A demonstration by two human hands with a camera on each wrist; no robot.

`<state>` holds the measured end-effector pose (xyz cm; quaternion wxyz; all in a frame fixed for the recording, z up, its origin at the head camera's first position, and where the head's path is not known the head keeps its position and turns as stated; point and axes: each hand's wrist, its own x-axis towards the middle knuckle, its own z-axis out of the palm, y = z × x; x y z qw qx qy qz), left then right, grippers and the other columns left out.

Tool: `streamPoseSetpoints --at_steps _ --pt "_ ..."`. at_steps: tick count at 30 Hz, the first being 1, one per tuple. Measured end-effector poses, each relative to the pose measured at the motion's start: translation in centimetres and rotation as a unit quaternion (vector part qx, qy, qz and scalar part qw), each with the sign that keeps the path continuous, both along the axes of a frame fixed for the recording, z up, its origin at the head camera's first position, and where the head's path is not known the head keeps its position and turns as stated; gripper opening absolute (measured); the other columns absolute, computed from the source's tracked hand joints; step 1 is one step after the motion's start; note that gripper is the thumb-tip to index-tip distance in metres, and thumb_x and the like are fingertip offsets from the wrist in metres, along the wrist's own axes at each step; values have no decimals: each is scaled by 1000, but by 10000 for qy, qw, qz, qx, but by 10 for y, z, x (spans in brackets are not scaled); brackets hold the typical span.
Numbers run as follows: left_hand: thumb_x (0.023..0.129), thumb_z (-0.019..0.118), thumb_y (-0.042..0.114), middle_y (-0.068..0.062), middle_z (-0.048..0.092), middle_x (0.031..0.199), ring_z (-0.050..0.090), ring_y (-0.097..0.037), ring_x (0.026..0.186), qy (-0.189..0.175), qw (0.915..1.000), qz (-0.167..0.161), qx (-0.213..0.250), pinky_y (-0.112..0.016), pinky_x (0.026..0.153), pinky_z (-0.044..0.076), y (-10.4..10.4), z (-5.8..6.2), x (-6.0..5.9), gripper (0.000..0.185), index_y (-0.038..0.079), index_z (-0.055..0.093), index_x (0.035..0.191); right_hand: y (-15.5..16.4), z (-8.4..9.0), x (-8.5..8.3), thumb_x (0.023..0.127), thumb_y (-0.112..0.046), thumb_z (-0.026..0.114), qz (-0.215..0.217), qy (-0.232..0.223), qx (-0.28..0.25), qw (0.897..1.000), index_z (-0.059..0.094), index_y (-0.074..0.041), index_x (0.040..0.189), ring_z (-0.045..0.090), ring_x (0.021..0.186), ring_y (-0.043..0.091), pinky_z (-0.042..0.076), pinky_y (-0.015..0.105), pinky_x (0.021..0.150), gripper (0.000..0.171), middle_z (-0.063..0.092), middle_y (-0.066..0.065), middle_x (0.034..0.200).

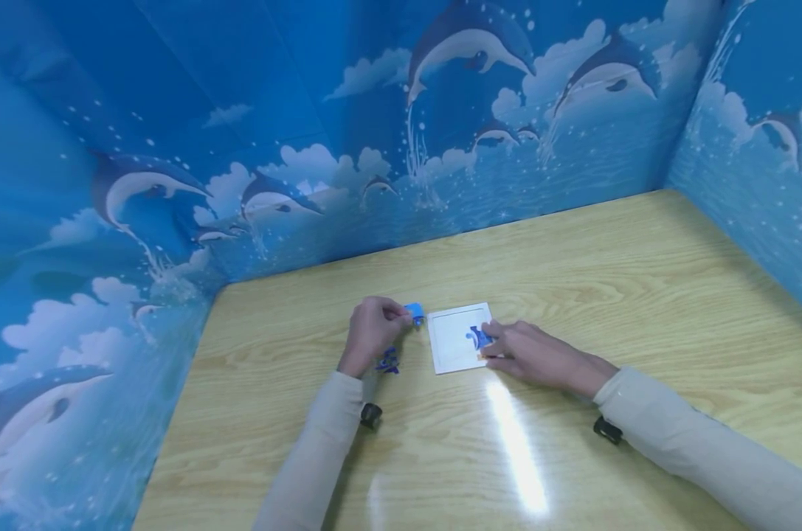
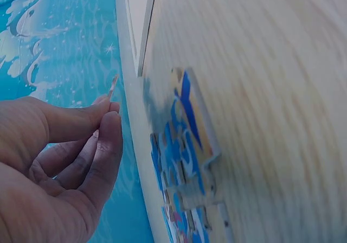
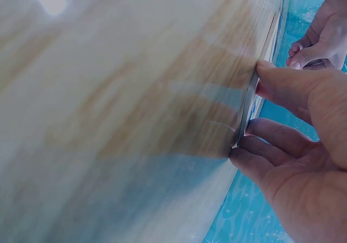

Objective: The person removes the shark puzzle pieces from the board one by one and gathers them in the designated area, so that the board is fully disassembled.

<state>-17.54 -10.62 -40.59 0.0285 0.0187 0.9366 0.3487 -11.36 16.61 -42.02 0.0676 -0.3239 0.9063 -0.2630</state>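
My left hand (image 1: pixel 372 332) pinches a blue jigsaw piece (image 1: pixel 414 313) between thumb and fingertips, just left of a white puzzle tray (image 1: pixel 443 346). In the left wrist view that piece (image 2: pixel 114 85) shows edge-on, raised above the table. My right hand (image 1: pixel 523 352) rests at the tray's right side, thumb and fingers spread apart. Its fingertips touch the tray's edge (image 3: pixel 246 110) in the right wrist view. Blue and white puzzle pieces (image 1: pixel 478 338) lie inside the tray by these fingers, which partly cover them.
Loose puzzle pieces (image 1: pixel 388 361) lie in a small pile beneath my left wrist, partly stacked in the left wrist view (image 2: pixel 184 140). A wood-grain table (image 1: pixel 573 280) carries everything. Dolphin-print curtains (image 1: pixel 374 147) stand along its back and sides.
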Motion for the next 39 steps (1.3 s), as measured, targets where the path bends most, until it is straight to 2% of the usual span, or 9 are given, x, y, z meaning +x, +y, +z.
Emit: streamPoseSetpoints --at_steps 13,21,39 --pt "89 79 15 1 69 79 63 -15 69 -331 9991 94 -257 -30 63 53 -3 -1 -1 4 12 77 90 0 -2 0 93 -13 73 -35 -8 23 10000 74 -1 114 49 132 47 40 56 106 24 49 31 143" --pt "88 80 14 0 70 78 63 -14 68 -166 9989 -88 -428 -30 65 53 -2 -4 1 5 9 78 89 0 -3 0 93 -12 73 -9 58 0 10000 74 -1 113 50 131 48 41 55 105 24 49 32 142" --pt "87 81 15 -1 76 88 66 -13 77 -230 9967 110 -767 -33 75 55 3 -3 1 4 14 80 91 1 -2 0 93 -12 73 -10 -15 -13 10000 73 -1 115 47 134 47 40 53 106 24 48 31 143"
